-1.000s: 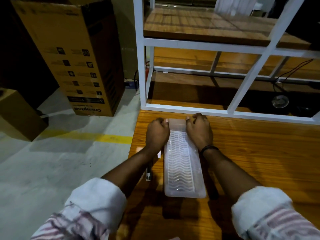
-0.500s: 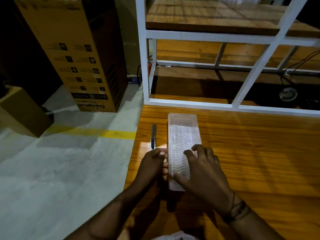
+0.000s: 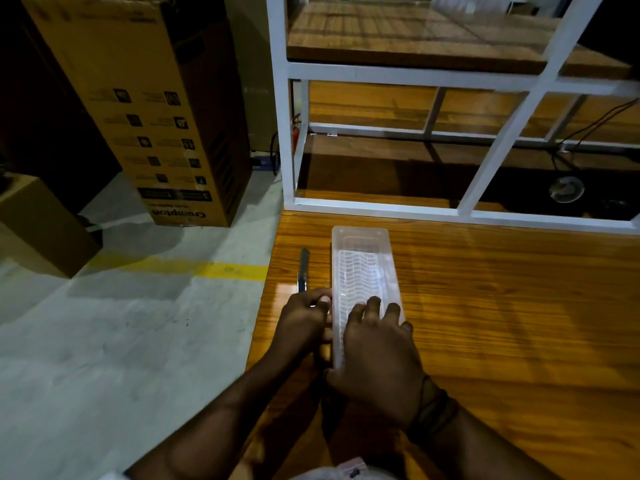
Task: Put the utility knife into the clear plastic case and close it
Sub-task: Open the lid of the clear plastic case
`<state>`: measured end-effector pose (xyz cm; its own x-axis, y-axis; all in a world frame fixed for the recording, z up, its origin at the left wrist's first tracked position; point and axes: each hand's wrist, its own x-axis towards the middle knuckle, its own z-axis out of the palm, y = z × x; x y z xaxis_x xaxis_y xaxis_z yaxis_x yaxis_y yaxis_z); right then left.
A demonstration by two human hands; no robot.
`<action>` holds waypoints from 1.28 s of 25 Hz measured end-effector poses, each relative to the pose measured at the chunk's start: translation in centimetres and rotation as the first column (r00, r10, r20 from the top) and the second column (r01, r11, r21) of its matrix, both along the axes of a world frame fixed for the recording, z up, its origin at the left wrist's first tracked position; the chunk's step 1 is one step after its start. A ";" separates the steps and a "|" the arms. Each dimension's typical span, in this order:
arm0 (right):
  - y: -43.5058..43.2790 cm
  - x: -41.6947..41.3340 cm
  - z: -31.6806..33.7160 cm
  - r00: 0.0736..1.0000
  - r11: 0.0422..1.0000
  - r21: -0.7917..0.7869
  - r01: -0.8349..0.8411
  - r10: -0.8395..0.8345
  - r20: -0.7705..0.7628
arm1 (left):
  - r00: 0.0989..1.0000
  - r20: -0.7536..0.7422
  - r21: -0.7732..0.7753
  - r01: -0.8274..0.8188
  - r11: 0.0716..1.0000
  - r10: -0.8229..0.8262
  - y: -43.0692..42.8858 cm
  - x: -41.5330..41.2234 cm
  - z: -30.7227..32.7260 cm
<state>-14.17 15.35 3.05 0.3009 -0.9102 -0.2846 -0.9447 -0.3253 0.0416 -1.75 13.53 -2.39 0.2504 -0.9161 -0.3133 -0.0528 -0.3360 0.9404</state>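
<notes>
Clear plastic case (image 3: 363, 271) is lying near the bench's (image 3: 502, 306) left edge, utility knife (image 3: 303, 270) just beside it on the left. Right hand (image 3: 379, 355) is pressing spread fingers on its near end; left hand (image 3: 304, 318) is pinching the case's left rim. Case looks light, thin and slippery, so grip at the rims; knife is stiff, so take it mid-handle.

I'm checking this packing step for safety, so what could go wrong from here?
1. The utility knife lies outside the clear plastic case, close to the table edge; a nudge from the left hand could knock it to the floor.
2. Both hands work at the case's near end, the right hand on top; a sudden release could jolt the case into the knife.
3. Whether the blade is retracted cannot be seen, so reaching for it risks a cut.
</notes>
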 end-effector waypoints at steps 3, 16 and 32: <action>-0.1 0.0 0.2 1.000 1.000 0.020 -0.003 0.003 0.002 | 0.999 -0.038 -0.013 0.023 1.000 -0.023 -0.5 0.2 -0.2; -0.3 -1.1 1.9 0.994 0.996 0.089 -0.027 0.017 0.107 | 0.991 -0.132 0.071 0.023 0.997 -0.013 -1.0 0.3 -0.5; -2.2 -10.6 4.0 0.523 0.870 0.217 0.443 -0.448 0.725 | 0.979 0.184 0.027 0.083 0.996 -0.087 0.0 0.0 0.2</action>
<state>-24.72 13.13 7.02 -0.0390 -0.9855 -0.1651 -0.6690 0.1485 -0.7282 -1.70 13.48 -2.17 0.2269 -0.9310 -0.2860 -0.2546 -0.3402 0.9052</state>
